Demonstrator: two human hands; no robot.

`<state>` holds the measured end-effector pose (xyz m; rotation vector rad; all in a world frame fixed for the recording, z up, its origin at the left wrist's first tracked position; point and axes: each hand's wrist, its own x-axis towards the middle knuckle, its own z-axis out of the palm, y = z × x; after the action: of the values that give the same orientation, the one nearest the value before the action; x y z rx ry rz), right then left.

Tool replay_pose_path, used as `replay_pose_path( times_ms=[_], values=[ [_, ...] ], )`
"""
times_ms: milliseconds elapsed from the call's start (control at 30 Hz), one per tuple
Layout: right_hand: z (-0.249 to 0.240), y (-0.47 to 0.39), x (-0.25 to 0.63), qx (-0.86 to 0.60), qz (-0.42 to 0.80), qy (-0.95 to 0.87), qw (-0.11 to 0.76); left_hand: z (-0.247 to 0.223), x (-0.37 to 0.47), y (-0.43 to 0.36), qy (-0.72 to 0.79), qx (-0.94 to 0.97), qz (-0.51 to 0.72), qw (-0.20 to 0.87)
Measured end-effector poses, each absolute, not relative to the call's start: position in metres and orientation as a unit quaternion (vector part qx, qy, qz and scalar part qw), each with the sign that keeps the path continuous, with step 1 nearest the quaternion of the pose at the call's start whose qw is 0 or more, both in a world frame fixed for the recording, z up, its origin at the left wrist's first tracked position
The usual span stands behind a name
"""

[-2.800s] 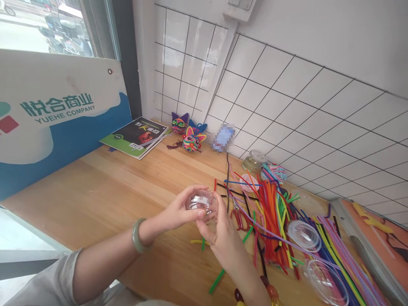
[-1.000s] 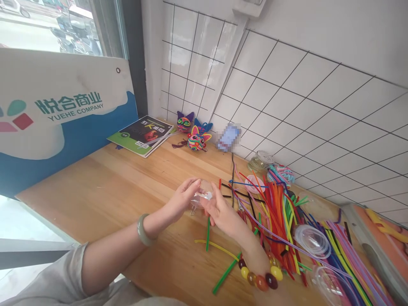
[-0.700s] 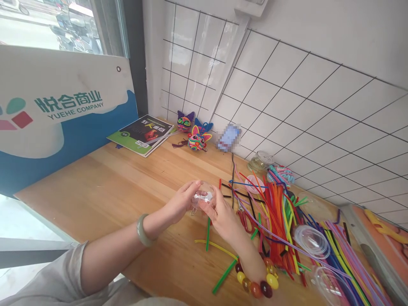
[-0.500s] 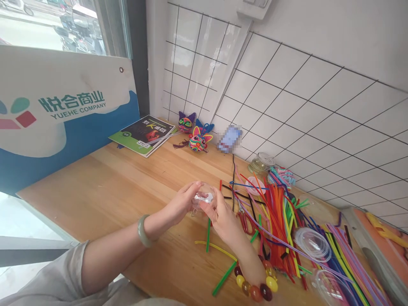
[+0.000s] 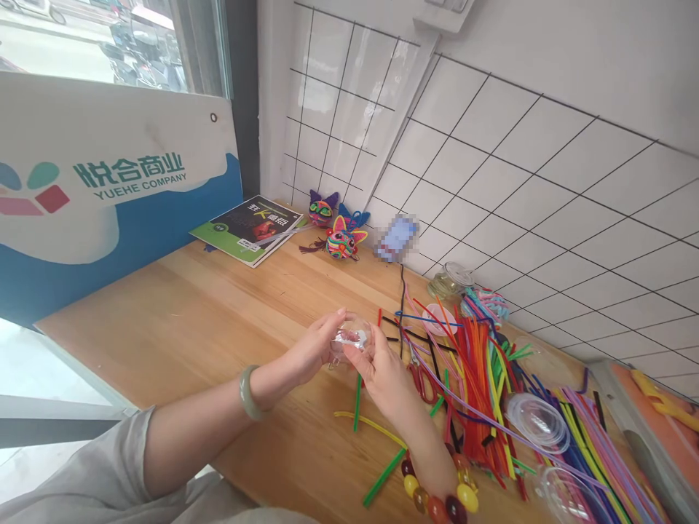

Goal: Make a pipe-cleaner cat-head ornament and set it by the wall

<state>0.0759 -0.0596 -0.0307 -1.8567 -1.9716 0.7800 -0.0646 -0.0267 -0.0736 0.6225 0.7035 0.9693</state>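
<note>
A clear plastic ball [image 5: 352,336] is held between both hands above the wooden table. My left hand [image 5: 317,346], with a pale green bangle on the wrist, has its fingers curved round the ball's left side. On the other side my right hand [image 5: 379,367], wearing a beaded bracelet [image 5: 437,502], grips it with the thumb across the front. A small loop hangs at the ball's lower left. Just right of the right hand lie red-handled scissors [image 5: 423,380]. Green pipe cleaners [image 5: 357,404] and a yellow one [image 5: 368,424] lie below the hands.
Bundled pipe cleaners [image 5: 478,378], coiled clear tubing [image 5: 538,422] and a glass jar [image 5: 448,280] occupy the right side. Two colourful wrapped cat heads [image 5: 341,241], booklets [image 5: 248,231] and a blurred phone [image 5: 397,237] are at the back. A printed board [image 5: 164,240] stands at the left.
The view has shifted slightly, so the background sits a little further right. Both hands still hold the clear ball, with hardly any change in grip.
</note>
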Motion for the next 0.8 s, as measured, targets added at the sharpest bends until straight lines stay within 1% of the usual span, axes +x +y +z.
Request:
replay_pose_path(
  times_ms=[133, 300, 600, 800],
  values=[
    [-0.031, -0.060, 0.075, -0.644, 0.279, -0.692, 0.170, -0.075, -0.064, -0.026, 0.340, 0.292, 0.452, 0.771],
    [-0.033, -0.060, 0.078, -0.635, 0.293, -0.692, 0.179, -0.078, -0.063, -0.026, 0.316, 0.311, 0.462, 0.768],
    [-0.038, -0.063, 0.083, -0.631, 0.297, -0.690, 0.192, -0.076, -0.062, -0.030, 0.345, 0.335, 0.485, 0.730],
    [-0.040, -0.063, 0.087, -0.586, 0.365, -0.685, 0.233, -0.074, -0.063, -0.032, 0.352, 0.356, 0.499, 0.708]
  ],
)
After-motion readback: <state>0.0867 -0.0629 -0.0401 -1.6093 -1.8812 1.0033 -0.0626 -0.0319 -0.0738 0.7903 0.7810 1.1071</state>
